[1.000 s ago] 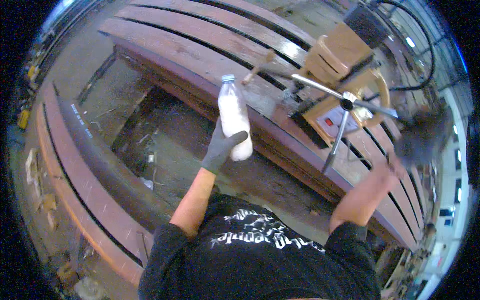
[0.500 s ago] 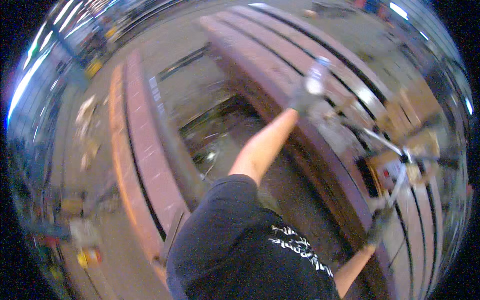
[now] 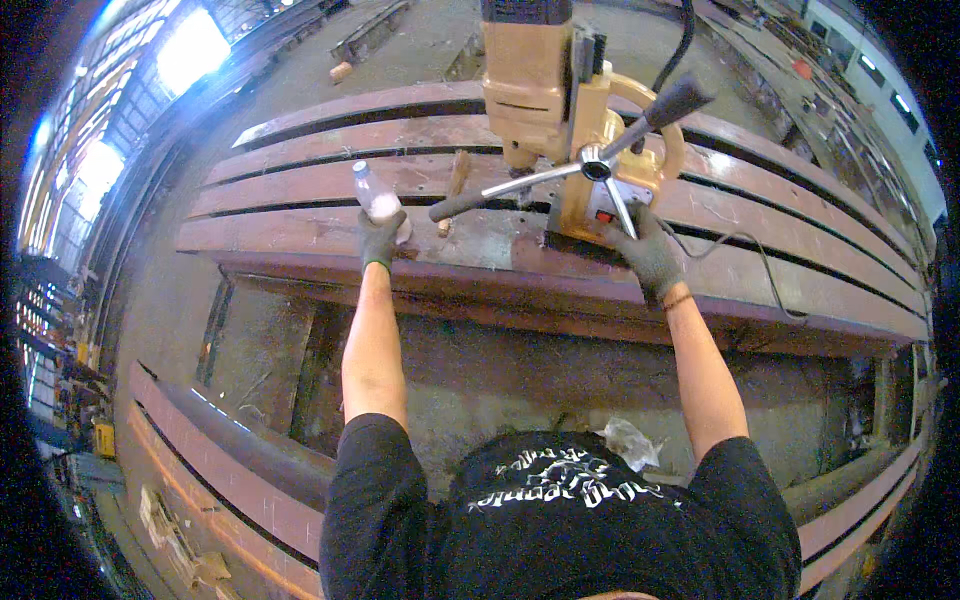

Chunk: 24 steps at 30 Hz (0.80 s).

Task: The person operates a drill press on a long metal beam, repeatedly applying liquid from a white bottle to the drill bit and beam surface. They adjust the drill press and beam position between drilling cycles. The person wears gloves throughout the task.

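Note:
My left hand (image 3: 381, 238), in a dark grey glove, is closed around the lower part of a clear plastic bottle (image 3: 374, 190). The bottle has a pale cap, holds something whitish and leans a little left. To its right stands a yellow magnetic drill press (image 3: 530, 85) on the slotted metal bed (image 3: 300, 226). My right hand (image 3: 650, 258), gloved too, is closed at the end of the lowest spoke of the three-armed feed handle (image 3: 597, 165); its grip is hidden by the fingers. Near that hand is a red switch (image 3: 605, 216) on the drill's base.
A strip of wood (image 3: 459, 173) lies on the bed between bottle and drill. A black cable (image 3: 755, 245) loops over the bed's right part. Behind me runs a second slotted beam (image 3: 230, 490). Crumpled clear plastic (image 3: 632, 443) lies low, near my shirt.
My view has swung round and steadied, so the bed now runs across the picture with the drill near the middle. The bottle stays in my left hand; my right hand stays at the feed handle.

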Each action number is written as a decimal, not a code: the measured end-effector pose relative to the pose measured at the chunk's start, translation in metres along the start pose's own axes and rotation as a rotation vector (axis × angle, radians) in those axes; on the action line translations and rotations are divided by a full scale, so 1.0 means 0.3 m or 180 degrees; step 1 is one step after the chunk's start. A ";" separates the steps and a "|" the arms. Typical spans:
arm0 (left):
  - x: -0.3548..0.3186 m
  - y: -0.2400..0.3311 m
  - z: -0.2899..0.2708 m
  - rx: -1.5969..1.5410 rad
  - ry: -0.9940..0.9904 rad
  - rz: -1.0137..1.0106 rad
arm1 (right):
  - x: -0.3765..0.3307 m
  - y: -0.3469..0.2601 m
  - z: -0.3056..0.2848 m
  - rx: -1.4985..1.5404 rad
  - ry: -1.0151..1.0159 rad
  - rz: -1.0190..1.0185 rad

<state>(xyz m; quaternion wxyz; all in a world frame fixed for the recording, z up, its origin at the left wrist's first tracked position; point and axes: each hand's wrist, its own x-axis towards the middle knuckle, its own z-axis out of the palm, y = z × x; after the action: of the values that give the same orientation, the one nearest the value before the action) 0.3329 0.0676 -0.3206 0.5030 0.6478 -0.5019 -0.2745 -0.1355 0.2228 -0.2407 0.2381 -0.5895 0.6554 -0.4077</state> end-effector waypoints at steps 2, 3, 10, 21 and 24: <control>0.089 -0.143 -0.076 0.0143 0.0383 0.0205 | -0.005 -0.044 0.037 -0.0121 -0.0020 0.0033; 0.081 -0.153 -0.089 0.0035 0.0396 0.0284 | -0.012 -0.030 0.056 -0.0360 0.0183 -0.0274; -0.199 0.024 0.067 0.0292 0.1267 -0.0422 | -0.024 0.050 0.156 -0.0308 0.0348 0.0067; -0.059 -0.054 0.385 0.2405 0.0035 0.1138 | 0.041 0.194 0.409 -0.0822 0.1077 -0.1236; 0.081 -0.154 0.330 0.3170 -0.0343 0.1044 | 0.027 0.099 0.471 0.0397 0.0980 -0.0595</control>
<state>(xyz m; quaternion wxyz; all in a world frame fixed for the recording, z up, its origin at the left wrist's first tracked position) 0.2735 0.0073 -0.3937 0.1440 0.7063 -0.6915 0.0466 -0.0421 0.1782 -0.3418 0.1322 -0.5626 0.5999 -0.5532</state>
